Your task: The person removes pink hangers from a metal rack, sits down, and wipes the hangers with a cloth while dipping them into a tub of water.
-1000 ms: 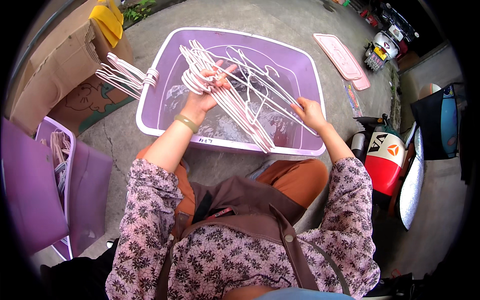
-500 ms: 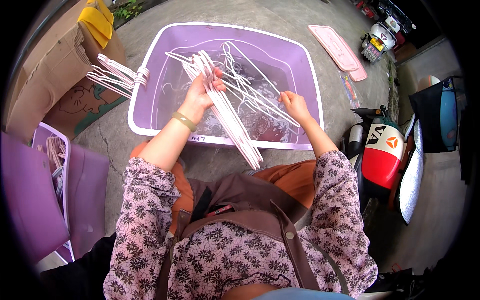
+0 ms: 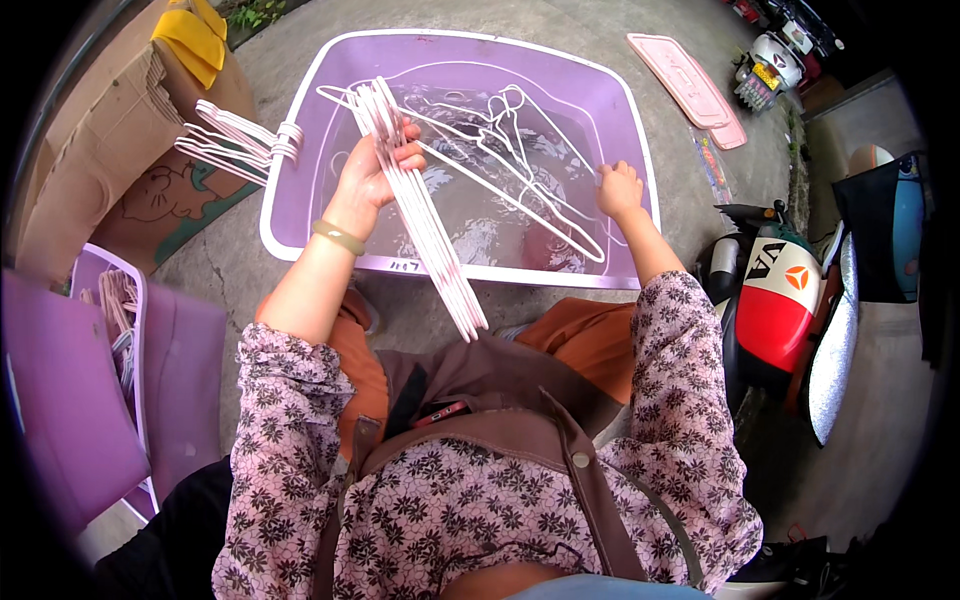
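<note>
Grip, left hand (image 3: 378, 172): fingers were closed around a tight bundle of pale pink-white wire hangers (image 3: 418, 210), held above the near left part of the purple tub (image 3: 300, 215); the bundle's long ends slanted down past the tub's near rim toward the lap. Right hand (image 3: 619, 188): curled at the tub's right side, knuckles up; whether it pinched a hanger or only touched the water could not be told.

Change against the earlier frames: a second before, the left hand held the hangers fanned loosely with the right hand steadying their far ends; by this moment the bundle was squared up and narrow, and the right hand had let go and moved back to the tub. Judged: one batch gathered, more being picked.

Loose hangers (image 3: 500, 140) lay tangled in shallow water in the tub. A second bunch (image 3: 235, 140) rested across the tub's left rim and a cardboard box (image 3: 90, 170).

Hard to read: hanger count in the bundle; right fingertips hidden; contents of the purple bin (image 3: 110, 330) at left cut off.
</note>
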`<action>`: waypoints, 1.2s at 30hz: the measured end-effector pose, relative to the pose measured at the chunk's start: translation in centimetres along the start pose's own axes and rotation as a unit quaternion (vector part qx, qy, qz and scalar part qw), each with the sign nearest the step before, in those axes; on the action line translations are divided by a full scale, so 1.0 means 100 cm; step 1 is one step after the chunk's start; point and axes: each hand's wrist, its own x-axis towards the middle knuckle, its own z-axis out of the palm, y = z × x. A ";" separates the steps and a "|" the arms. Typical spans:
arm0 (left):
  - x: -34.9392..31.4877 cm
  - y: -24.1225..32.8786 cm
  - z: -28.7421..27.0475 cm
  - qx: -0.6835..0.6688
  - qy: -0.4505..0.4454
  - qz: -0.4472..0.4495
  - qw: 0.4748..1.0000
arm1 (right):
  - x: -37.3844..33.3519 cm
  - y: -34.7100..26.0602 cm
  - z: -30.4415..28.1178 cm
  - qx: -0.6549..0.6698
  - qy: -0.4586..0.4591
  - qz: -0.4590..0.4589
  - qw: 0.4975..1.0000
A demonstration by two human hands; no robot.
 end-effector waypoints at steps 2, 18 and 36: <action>0.001 0.001 -0.002 -0.006 0.006 -0.004 1.000 | 0.003 -0.017 0.004 0.019 0.040 -0.042 0.998; -0.004 -0.009 0.015 -0.024 0.022 -0.051 0.998 | 0.042 -0.050 -0.132 0.483 0.165 -0.117 0.852; -0.001 -0.024 0.027 0.014 -0.121 -0.173 0.977 | 0.060 -0.145 -0.125 0.394 0.198 -0.408 0.799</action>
